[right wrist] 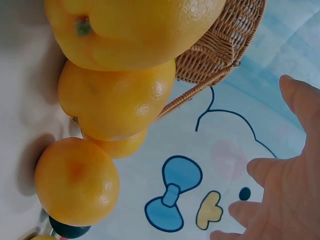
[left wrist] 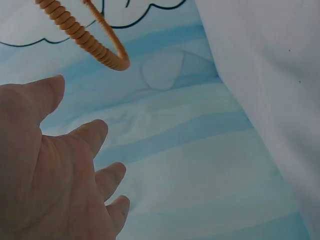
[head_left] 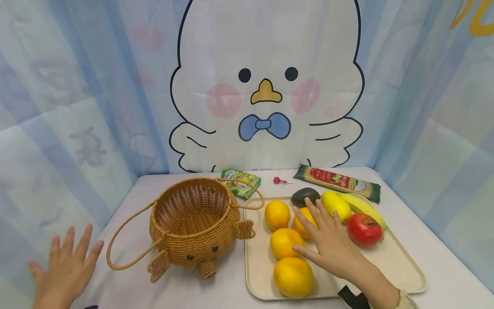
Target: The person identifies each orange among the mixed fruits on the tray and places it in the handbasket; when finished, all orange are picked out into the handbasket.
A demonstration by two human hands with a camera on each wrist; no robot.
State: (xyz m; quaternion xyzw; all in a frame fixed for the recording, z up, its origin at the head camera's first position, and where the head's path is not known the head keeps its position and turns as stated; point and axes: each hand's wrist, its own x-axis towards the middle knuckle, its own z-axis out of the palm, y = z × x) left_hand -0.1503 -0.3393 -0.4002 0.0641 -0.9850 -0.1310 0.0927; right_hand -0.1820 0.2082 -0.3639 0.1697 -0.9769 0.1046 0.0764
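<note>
My left hand (head_left: 67,268) hovers left of a wicker basket (head_left: 193,249), fingers spread and nothing in them. In the left wrist view that hand (left wrist: 70,170) is near the basket's looped handle (left wrist: 82,37). My right hand (head_left: 332,242) reaches over a beige tray (head_left: 401,274) with fingers spread, holding nothing. Several oranges (head_left: 293,277) lie on the tray's left side, partly under this hand in the head view. An avocado (head_left: 305,196), a yellow lemon-like fruit (head_left: 335,205), a banana (head_left: 359,205) and a red apple-like fruit (head_left: 364,230) lie behind and right of it.
Behind the basket lies a green candy packet (head_left: 243,182). A red lollipop (head_left: 279,180) and a long pasta packet (head_left: 339,182) are at the table's back edge. Printed curtains (head_left: 266,150) surround the white table on the back and sides.
</note>
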